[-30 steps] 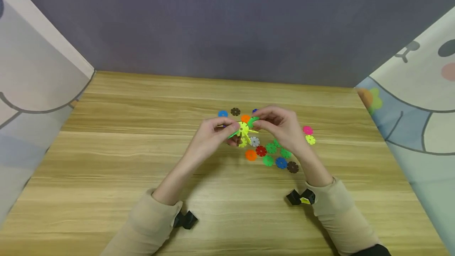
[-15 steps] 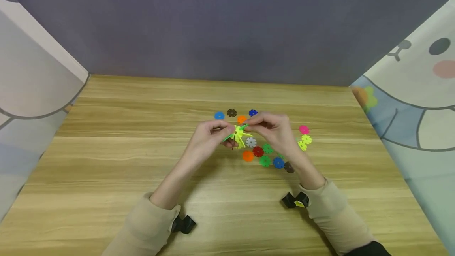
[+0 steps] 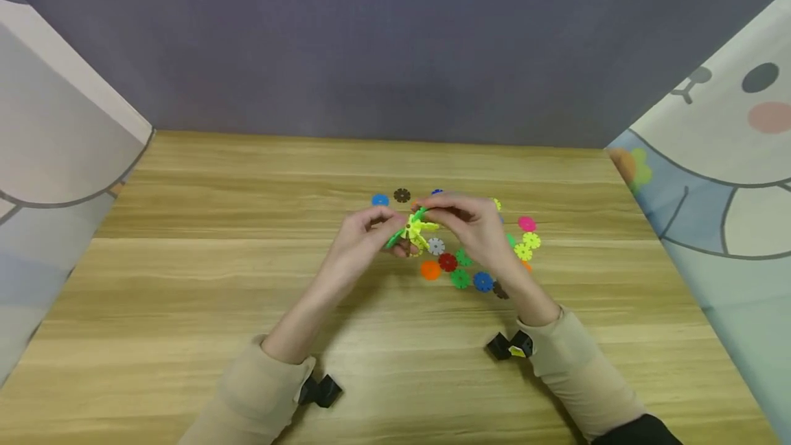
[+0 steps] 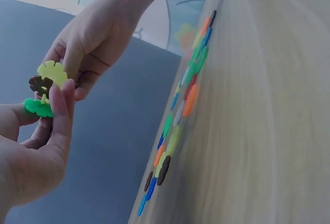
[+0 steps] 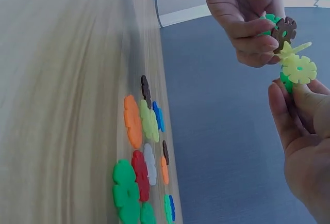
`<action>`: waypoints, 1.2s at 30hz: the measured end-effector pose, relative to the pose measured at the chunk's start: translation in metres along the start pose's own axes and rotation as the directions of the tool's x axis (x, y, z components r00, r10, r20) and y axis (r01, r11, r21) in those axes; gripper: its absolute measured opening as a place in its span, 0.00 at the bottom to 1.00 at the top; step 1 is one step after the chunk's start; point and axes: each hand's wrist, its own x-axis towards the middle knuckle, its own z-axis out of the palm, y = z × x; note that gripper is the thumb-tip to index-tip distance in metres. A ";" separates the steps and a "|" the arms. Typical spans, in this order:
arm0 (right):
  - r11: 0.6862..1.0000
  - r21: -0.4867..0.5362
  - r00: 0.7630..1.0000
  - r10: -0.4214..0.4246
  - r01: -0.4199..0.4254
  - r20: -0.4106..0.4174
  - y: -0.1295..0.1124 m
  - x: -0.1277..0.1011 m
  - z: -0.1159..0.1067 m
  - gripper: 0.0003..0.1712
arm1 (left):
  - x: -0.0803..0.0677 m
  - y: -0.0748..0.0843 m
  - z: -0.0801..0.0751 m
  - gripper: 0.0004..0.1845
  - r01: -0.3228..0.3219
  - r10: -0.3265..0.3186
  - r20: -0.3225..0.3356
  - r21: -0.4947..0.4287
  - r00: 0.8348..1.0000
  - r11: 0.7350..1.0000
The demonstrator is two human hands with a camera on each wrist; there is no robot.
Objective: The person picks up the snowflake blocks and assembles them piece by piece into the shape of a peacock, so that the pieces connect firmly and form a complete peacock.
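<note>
Above the table, both hands hold a small joined cluster of notched plastic discs, with a yellow disc [image 3: 410, 227] at its middle in the head view. My left hand [image 3: 363, 237] pinches the cluster's left side, at a green disc [image 4: 38, 108]. A brown disc [image 4: 39, 85] sticks out between the green and yellow ones. From the other side my right hand [image 3: 472, 222] pinches a second green disc [image 5: 286, 82] between thumb and fingers, edge-on in the head view and right against the yellow pieces. Fingers partly hide where these discs meet.
Loose discs lie flat on the wooden table [image 3: 247, 259] below the hands, among them a grey disc [image 3: 436, 246], a red disc [image 3: 448, 262], an orange disc [image 3: 430, 270] and a pink disc [image 3: 527, 224]. A dark panel [image 3: 383, 47] rises behind the table.
The green disc in my right hand has turned from face-on to edge-on and come in against the yellow cluster. My left hand keeps its pinch. The head view has shifted slightly.
</note>
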 end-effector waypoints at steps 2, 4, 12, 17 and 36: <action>1.000 0.002 1.000 0.020 -0.020 0.002 0.001 0.000 -0.001 0.13 | 0.000 0.001 -0.001 0.12 -0.005 0.005 0.002 -0.006 1.000 1.000; 0.999 0.006 0.999 0.050 -0.050 -0.005 0.002 0.001 -0.002 0.16 | 0.000 0.002 -0.003 0.12 -0.011 0.011 -0.004 -0.024 1.000 1.000; 0.985 0.060 0.986 0.163 -0.160 -0.046 0.017 0.005 -0.021 0.17 | 0.002 0.007 -0.007 0.11 -0.021 0.011 -0.116 -0.079 0.993 0.997; 0.947 -0.045 0.947 0.320 -0.319 0.028 0.027 0.006 -0.038 0.15 | 0.004 0.009 -0.010 0.10 -0.058 0.039 -0.160 -0.115 0.986 0.992; 0.881 -0.364 0.813 0.436 -0.301 0.385 0.057 -0.005 -0.041 0.17 | 0.003 0.011 -0.013 0.07 -0.093 0.033 -0.246 -0.236 0.969 0.967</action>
